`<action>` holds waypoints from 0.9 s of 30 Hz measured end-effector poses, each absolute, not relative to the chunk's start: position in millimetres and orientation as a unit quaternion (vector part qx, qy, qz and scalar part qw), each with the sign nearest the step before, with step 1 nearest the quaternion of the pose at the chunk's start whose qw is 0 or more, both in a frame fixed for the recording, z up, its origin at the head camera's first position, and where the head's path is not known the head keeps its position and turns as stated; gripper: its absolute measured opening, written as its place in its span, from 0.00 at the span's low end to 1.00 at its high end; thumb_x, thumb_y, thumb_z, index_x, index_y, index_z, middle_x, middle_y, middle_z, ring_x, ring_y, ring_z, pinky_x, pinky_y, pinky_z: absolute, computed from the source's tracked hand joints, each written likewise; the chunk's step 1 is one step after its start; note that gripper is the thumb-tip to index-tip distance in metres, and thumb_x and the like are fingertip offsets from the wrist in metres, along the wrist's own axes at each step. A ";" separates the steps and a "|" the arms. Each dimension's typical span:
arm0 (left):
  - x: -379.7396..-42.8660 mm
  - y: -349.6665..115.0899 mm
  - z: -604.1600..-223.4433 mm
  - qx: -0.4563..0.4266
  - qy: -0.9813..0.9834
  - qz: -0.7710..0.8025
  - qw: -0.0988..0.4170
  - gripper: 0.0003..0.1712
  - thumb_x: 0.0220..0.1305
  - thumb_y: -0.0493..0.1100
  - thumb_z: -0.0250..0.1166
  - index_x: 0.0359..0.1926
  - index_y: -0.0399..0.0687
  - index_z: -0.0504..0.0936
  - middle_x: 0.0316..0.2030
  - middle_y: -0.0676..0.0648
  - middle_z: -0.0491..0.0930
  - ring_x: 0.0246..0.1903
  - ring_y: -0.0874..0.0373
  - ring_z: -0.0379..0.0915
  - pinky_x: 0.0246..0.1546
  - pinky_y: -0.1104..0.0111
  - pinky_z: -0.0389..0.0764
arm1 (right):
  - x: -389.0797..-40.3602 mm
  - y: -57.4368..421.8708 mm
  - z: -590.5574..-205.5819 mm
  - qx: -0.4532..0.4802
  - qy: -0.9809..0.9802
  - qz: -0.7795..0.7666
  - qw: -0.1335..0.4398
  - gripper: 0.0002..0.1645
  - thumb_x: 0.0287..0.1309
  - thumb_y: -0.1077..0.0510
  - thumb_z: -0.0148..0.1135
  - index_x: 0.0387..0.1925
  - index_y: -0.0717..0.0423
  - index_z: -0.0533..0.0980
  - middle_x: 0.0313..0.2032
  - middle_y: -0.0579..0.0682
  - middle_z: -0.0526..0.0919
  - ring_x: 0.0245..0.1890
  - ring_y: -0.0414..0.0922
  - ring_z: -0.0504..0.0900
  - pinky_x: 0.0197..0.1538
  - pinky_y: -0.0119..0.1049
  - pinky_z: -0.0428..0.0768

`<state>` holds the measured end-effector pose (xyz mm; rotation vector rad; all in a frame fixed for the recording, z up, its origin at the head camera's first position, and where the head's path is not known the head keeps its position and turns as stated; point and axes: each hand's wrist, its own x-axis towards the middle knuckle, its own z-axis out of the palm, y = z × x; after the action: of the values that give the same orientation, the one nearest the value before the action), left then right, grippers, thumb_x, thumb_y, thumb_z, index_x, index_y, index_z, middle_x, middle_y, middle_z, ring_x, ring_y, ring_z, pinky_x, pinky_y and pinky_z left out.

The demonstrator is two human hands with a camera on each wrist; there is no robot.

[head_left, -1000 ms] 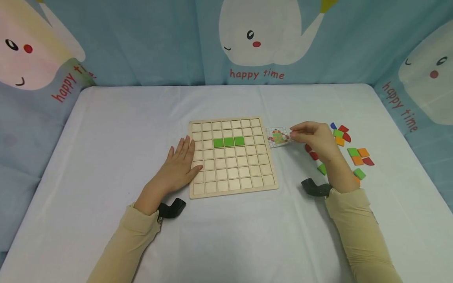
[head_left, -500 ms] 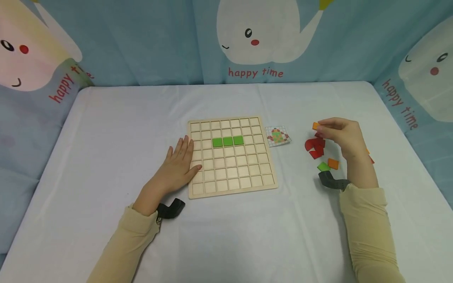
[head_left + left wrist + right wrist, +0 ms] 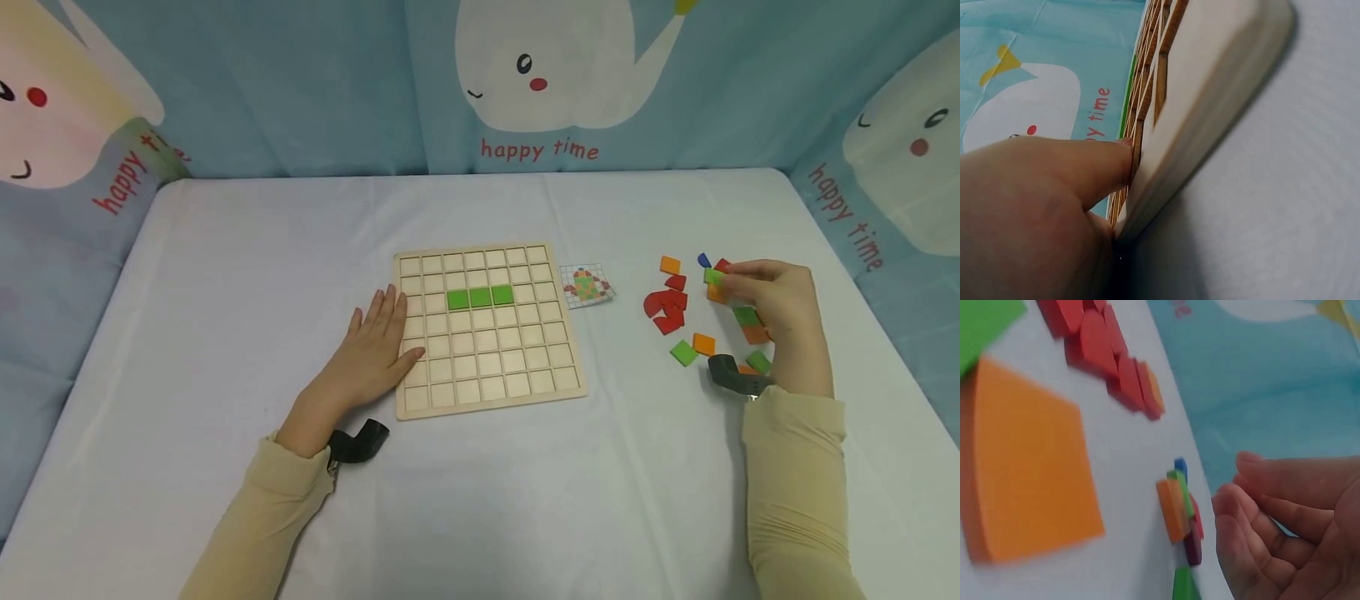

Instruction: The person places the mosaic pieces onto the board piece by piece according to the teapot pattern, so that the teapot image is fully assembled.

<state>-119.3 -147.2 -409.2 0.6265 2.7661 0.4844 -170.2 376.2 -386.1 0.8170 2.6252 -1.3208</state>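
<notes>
In the head view, my left hand (image 3: 362, 367) lies with straight fingers on the left edge of the wooden grid board (image 3: 487, 404). Its thumb (image 3: 1107, 165) touches the board's face in the left wrist view. Three green square tiles (image 3: 480, 297) sit side by side in the board's cells. My right hand (image 3: 783, 312) is over the loose tiles at right, its fingers bent loosely. Its fingertips are at a green tile (image 3: 712, 276) beside an orange tile (image 3: 717, 293). Nothing shows between thumb and fingers in the right wrist view; whether they touch the tile I cannot tell.
A small printed pattern card (image 3: 587, 286) lies right of the board. Red pieces (image 3: 667, 304), an orange tile (image 3: 670, 265), a green tile (image 3: 683, 353) and a blue piece (image 3: 703, 260) are scattered near the right hand. A whale-print curtain (image 3: 300, 92) borders the white table (image 3: 525, 500).
My right hand has moved right, from the pattern card past the orange tile near the red pieces, to the group with the green tile. My left hand has stayed on the board.
</notes>
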 end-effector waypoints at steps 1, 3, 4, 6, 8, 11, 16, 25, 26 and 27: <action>-119.2 -147.6 -408.8 0.216 0.953 0.167 0.131 0.44 0.73 0.54 0.46 0.71 0.30 0.35 0.71 0.34 0.27 0.70 0.43 0.20 0.66 0.45 0.32 | -168.5 375.4 -383.8 0.278 0.859 -0.427 0.056 0.28 0.50 0.36 0.66 0.50 0.44 0.78 0.43 0.39 0.75 0.36 0.38 0.74 0.29 0.29 0.70; -119.1 -148.2 -407.9 0.215 0.953 0.166 0.131 0.44 0.72 0.53 0.46 0.71 0.30 0.35 0.71 0.34 0.28 0.70 0.42 0.21 0.66 0.45 0.32 | -164.4 370.6 -377.6 0.282 0.865 -0.409 0.070 0.22 0.53 0.39 0.65 0.46 0.43 0.79 0.40 0.39 0.75 0.32 0.41 0.73 0.27 0.32 0.69; -119.0 -148.3 -407.2 0.214 0.953 0.166 0.132 0.44 0.72 0.53 0.46 0.71 0.30 0.35 0.71 0.34 0.28 0.70 0.42 0.21 0.66 0.45 0.32 | -162.7 368.0 -375.7 0.280 0.868 -0.403 0.075 0.20 0.54 0.40 0.65 0.46 0.44 0.79 0.40 0.40 0.75 0.31 0.41 0.73 0.27 0.34 0.70; -118.7 -148.5 -406.3 0.214 0.953 0.167 0.132 0.44 0.72 0.53 0.46 0.71 0.30 0.35 0.71 0.34 0.28 0.70 0.42 0.21 0.66 0.45 0.32 | -159.7 364.8 -374.1 0.263 0.877 -0.395 0.076 0.17 0.56 0.43 0.64 0.44 0.45 0.79 0.37 0.38 0.75 0.32 0.41 0.71 0.29 0.31 0.71; -118.6 -148.4 -406.0 0.214 0.953 0.168 0.132 0.44 0.73 0.53 0.46 0.71 0.30 0.35 0.71 0.34 0.28 0.70 0.42 0.21 0.66 0.45 0.32 | -158.9 364.6 -374.5 0.245 0.889 -0.378 0.080 0.19 0.57 0.44 0.64 0.46 0.49 0.78 0.40 0.40 0.73 0.37 0.41 0.69 0.31 0.27 0.73; -118.7 -148.0 -406.7 0.214 0.953 0.170 0.131 0.44 0.73 0.54 0.45 0.71 0.30 0.35 0.71 0.34 0.28 0.70 0.43 0.20 0.66 0.45 0.31 | -160.2 366.0 -376.8 0.230 0.903 -0.354 0.083 0.27 0.57 0.46 0.65 0.52 0.57 0.74 0.41 0.45 0.75 0.43 0.43 0.68 0.34 0.24 0.73; -118.6 -147.5 -407.6 0.212 0.953 0.170 0.131 0.44 0.73 0.54 0.45 0.71 0.31 0.34 0.71 0.35 0.27 0.70 0.43 0.20 0.66 0.46 0.31 | -160.3 365.6 -376.7 0.222 0.913 -0.330 0.095 0.31 0.57 0.47 0.65 0.56 0.62 0.70 0.42 0.52 0.77 0.45 0.50 0.67 0.30 0.27 0.75; -117.4 -145.7 -405.3 0.211 0.954 0.169 0.128 0.44 0.72 0.53 0.46 0.71 0.30 0.36 0.71 0.34 0.29 0.71 0.42 0.22 0.66 0.46 0.32 | -159.8 364.2 -378.5 0.211 0.919 -0.317 0.097 0.28 0.60 0.51 0.63 0.57 0.63 0.70 0.42 0.55 0.78 0.45 0.53 0.67 0.30 0.28 0.74; -117.3 -145.5 -405.1 0.211 0.955 0.168 0.127 0.43 0.72 0.53 0.46 0.71 0.30 0.36 0.71 0.34 0.29 0.71 0.42 0.22 0.66 0.45 0.32 | -159.5 364.3 -378.7 0.211 0.920 -0.316 0.100 0.29 0.60 0.51 0.62 0.57 0.64 0.70 0.47 0.59 0.75 0.46 0.54 0.66 0.29 0.29 0.74; -117.1 -145.4 -404.8 0.210 0.955 0.168 0.126 0.43 0.72 0.53 0.46 0.71 0.30 0.36 0.71 0.33 0.30 0.71 0.42 0.22 0.66 0.45 0.32 | -159.2 364.2 -378.8 0.210 0.920 -0.316 0.102 0.29 0.61 0.50 0.61 0.58 0.64 0.70 0.50 0.63 0.73 0.47 0.55 0.65 0.29 0.29 0.74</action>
<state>-117.1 -145.4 -404.8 0.6114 2.7798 0.4889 -159.2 364.2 -378.8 0.6190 2.7150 -0.9324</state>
